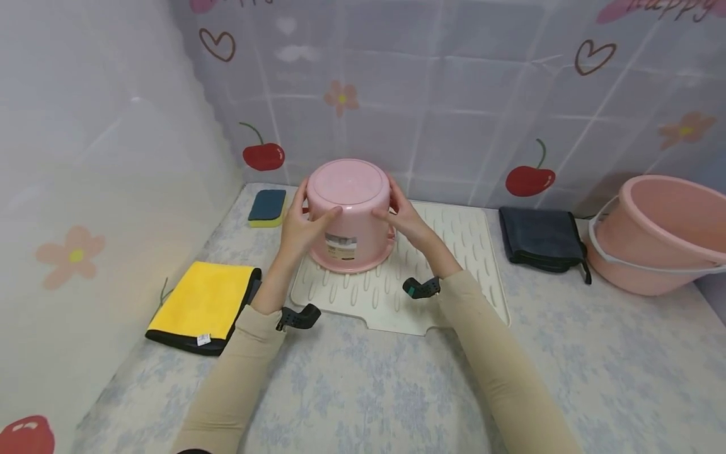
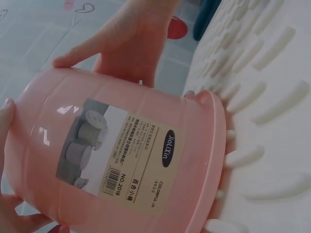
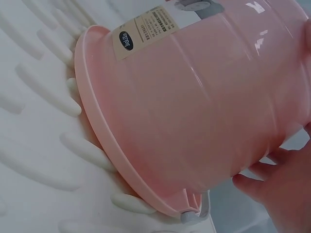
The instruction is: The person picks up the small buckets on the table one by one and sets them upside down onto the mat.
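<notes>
A pink plastic bucket (image 1: 371, 227) stands upside down, its rim against the ridges of a white draining mat (image 1: 465, 249). My left hand (image 1: 300, 228) grips its left side and my right hand (image 1: 409, 222) its right side, both thumbs on the front wall near the upturned base. A paper label (image 2: 141, 165) on the bucket's wall shows in the left wrist view. At the rim, the right wrist view shows the end of a grey handle (image 3: 204, 208). Much of each hand's fingers is hidden behind the bucket.
Left of the mat lie a yellow and green sponge (image 1: 266, 207) and a folded yellow cloth (image 1: 204, 299) with black edging. A folded dark cloth (image 1: 539, 234) lies right of it, beside a larger upright pink bucket (image 1: 641, 246). A patterned wall covering (image 1: 431, 126) rises behind.
</notes>
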Motion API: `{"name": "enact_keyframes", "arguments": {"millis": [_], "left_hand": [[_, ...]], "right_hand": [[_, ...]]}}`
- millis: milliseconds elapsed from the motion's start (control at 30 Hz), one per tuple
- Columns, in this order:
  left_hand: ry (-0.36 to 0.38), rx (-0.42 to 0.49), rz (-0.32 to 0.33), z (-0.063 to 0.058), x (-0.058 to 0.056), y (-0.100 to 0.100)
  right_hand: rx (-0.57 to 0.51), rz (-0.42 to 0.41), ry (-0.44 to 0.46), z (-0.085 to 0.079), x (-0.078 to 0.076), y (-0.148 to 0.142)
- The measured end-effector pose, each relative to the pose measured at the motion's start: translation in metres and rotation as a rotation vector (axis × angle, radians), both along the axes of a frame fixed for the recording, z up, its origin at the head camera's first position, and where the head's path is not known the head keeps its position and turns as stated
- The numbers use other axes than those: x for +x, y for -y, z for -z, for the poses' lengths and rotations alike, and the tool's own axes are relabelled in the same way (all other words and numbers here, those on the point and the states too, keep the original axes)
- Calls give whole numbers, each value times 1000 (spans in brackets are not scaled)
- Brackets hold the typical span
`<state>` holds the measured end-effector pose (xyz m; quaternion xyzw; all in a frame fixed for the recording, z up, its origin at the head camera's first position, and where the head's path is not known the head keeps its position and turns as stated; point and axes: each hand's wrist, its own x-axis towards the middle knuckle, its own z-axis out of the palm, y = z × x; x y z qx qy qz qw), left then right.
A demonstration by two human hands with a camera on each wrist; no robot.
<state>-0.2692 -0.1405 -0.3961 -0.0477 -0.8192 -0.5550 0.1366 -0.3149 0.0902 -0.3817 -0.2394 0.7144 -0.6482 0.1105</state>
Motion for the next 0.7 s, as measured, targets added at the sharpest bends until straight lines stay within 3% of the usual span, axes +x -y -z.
{"name": "enact_keyframes", "arguments": {"millis": [433,567,700], "left_hand": [[-9,2,-12,-1,1,5],[-2,-1,-70,-5,7,12],[-29,-26,-158,-11,16,17]], "right_hand": [[70,111,-74,-13,24,-1],[129,79,-98,-20,35,-5],[176,92,-172,-14,38,-24]]}}
